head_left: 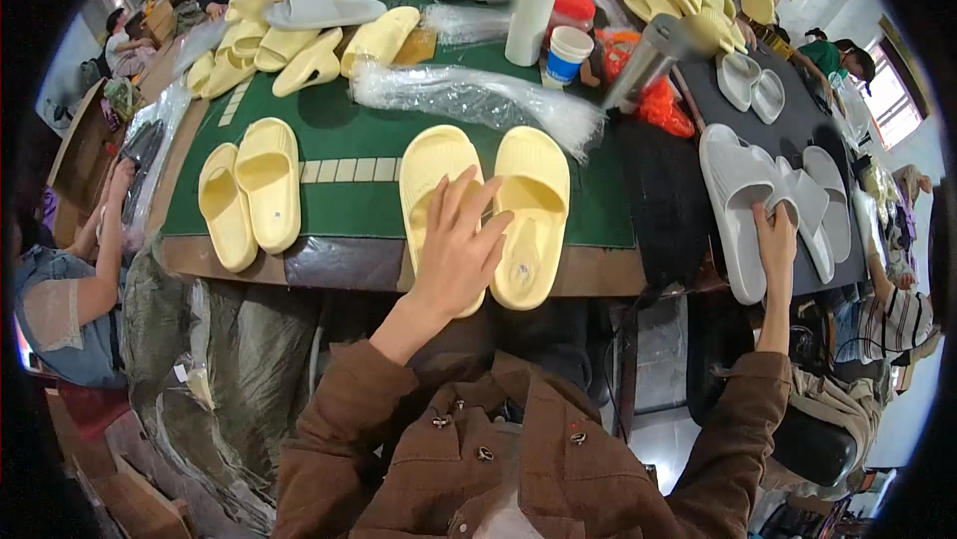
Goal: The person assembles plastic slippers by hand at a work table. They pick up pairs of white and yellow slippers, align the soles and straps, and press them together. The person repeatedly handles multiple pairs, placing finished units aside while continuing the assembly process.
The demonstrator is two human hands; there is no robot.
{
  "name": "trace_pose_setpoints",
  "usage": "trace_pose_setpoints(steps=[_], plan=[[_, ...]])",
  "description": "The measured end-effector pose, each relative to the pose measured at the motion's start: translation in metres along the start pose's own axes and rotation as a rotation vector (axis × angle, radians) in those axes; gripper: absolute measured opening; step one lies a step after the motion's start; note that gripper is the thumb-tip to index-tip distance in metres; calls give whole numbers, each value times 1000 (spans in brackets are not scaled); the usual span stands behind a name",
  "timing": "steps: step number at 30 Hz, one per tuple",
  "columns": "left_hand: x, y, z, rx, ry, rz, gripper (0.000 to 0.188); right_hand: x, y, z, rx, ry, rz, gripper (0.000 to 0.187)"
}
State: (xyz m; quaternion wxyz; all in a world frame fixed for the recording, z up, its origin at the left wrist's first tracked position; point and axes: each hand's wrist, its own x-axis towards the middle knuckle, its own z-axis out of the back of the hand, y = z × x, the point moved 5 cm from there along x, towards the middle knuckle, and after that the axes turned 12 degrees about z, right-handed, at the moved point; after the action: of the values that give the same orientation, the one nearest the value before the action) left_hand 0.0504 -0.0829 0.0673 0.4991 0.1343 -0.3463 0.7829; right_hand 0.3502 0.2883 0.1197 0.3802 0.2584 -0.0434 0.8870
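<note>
In front of me on the table lies a pair of pale yellow slippers, a left slipper [436, 155] and a right slipper [535, 175], side by side with toes pointing away. Across the left one rests my left hand [459, 245], its fingers spread and their tips reaching toward the right slipper. Out to the right, my right hand [776, 245] is closed on the inner edge of a large grey slipper [736, 180]. Against that lie more grey slippers [802, 205], partly overlapped. Another yellow pair [264, 185] sits to the left, one slipper leaning over the other.
The green-topped table [339, 210] carries a row of cream tiles [354, 170], clear plastic bags [478, 100], a pale tumbler [534, 10], a paper cup [568, 55] and a steel flask [643, 60]. Yellow slippers [289, 50] pile at the back left. Other people work around the table.
</note>
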Motion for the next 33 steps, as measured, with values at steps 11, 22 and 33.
trace_pose_setpoints(steps=[11,22,33], plan=[[-11,6,-25,104,192,226,50,2,-6,0,-73,57,-34,52],[-2,23,-62,103,66,229,60,2,-12,-3,96,21,13,42],[-8,50,-38,193,20,250,51,-21,172,24,515,53,156,33]])
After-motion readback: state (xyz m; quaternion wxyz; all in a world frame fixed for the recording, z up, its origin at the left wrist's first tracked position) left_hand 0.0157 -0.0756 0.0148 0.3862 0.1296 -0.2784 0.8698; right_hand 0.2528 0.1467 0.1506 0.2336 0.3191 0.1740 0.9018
